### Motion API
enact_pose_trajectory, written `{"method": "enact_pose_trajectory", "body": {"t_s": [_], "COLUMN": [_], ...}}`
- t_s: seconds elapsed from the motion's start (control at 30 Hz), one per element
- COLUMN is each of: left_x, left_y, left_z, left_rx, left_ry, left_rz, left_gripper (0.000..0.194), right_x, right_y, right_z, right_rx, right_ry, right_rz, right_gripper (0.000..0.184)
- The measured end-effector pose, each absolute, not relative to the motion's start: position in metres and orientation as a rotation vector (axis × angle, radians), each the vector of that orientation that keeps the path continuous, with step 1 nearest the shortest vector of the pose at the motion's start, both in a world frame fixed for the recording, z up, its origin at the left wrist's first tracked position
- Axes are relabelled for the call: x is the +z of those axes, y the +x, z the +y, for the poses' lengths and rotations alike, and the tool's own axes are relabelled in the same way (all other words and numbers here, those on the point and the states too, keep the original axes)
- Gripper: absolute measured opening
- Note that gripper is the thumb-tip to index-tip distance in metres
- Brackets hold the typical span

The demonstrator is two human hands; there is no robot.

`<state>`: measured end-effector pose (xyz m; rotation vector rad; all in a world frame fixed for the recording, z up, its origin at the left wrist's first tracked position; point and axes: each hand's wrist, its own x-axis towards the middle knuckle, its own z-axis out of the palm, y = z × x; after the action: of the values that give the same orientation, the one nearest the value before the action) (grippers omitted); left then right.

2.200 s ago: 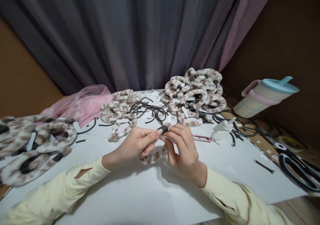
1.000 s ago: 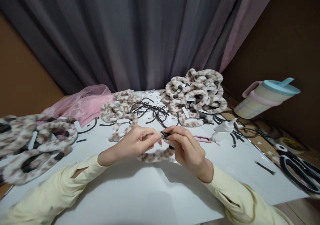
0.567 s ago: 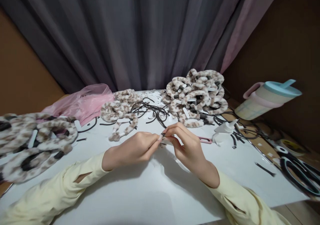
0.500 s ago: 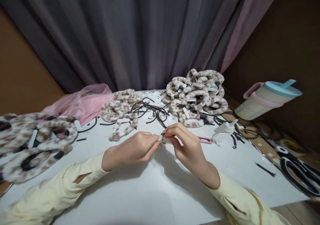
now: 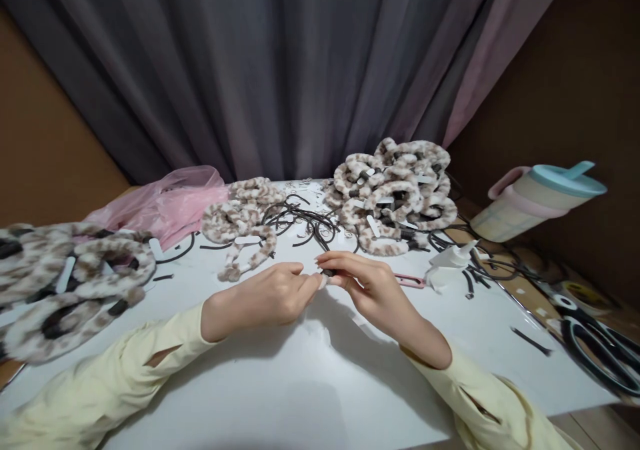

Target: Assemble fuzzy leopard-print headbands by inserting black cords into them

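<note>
My left hand point(image 5: 270, 293) is closed in a pinch on a small dark-and-whitish piece point(image 5: 327, 273) above the middle of the white table. From the other side, the fingertips of my right hand point(image 5: 377, 290) pinch the same piece, with the index finger stretched over its top. Most of the piece is hidden by the fingers, so its kind cannot be made out. Behind the hands lie a bunch of black cords point(image 5: 313, 223) and a small group of furry spotted loops point(image 5: 240, 223). A pink-handled tool point(image 5: 410, 281) lies beyond my right hand.
Furry spotted loops with white tags are heaped at the back right point(image 5: 400, 190) and at the left point(image 5: 110, 263). A pink plastic bag point(image 5: 165, 207) lies behind the left heap. On the right are a white glue bottle point(image 5: 447, 267), a tumbler point(image 5: 535, 200) and scissors point(image 5: 600, 350).
My right hand has turned flatter, its fingers lowering and reaching further left over the small piece. My left hand stays nearly in place, still pinching.
</note>
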<state>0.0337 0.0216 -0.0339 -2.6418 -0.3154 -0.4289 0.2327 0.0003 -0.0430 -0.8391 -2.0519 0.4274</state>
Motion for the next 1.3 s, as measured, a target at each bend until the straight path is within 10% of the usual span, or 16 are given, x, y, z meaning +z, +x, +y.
{"method": "enact_pose_trajectory", "body": {"t_s": [0.57, 0.83, 1.3], "left_x": [-0.004, -0.029, -0.020], "left_y": [0.041, 0.053, 0.058], "left_z": [0.033, 0.016, 0.004], "left_rx": [-0.758, -1.468, -1.511], "left_ry": [-3.979, -3.749, -3.324], "left_rz": [-1.562, -2.096, -2.279], "left_gripper": [0.033, 0.037, 0.020], "right_x": [-0.060, -0.057, -0.075], "right_y": [0.225, 0.221, 0.232], "right_z": [-0.009, -0.010, 0.001], "right_rx": [0.014, 0.205, -0.340], "right_ry": [-0.665, -0.706, -0.525], "right_rz": [-2.058, -1.915, -2.192], "right_gripper": [0.041, 0.031, 0.056]}}
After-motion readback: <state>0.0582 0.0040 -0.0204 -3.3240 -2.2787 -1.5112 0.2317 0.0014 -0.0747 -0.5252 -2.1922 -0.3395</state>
